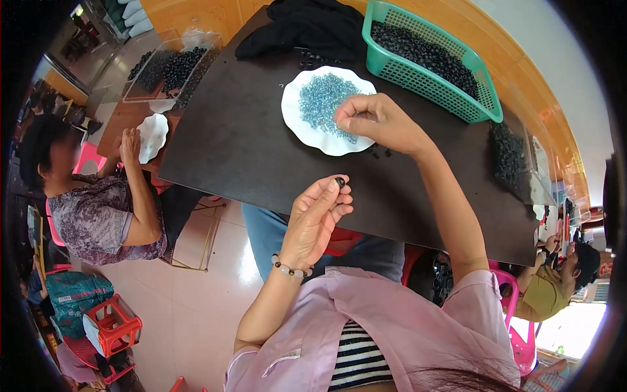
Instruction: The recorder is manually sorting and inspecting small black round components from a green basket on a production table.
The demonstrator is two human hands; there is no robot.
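My left hand (316, 219) is raised over the near edge of the dark table (241, 150) and pinches a small black ring-shaped part (339, 181) between thumb and fingertips. My right hand (379, 121) reaches over a white scalloped plate (295, 124) heaped with small pale blue beads (320, 98); its fingertips are pinched together at the bead pile, and whether a bead is held cannot be told. A few loose black parts (379, 152) lie on the table just below the plate.
A green plastic basket (457, 98) full of black parts stands at the back right. A black cloth (307, 26) lies at the back. A clear tray (170, 65) with black parts and another white plate (153, 134) are at the left, where a seated person works. A red stool (111, 325) stands on the floor.
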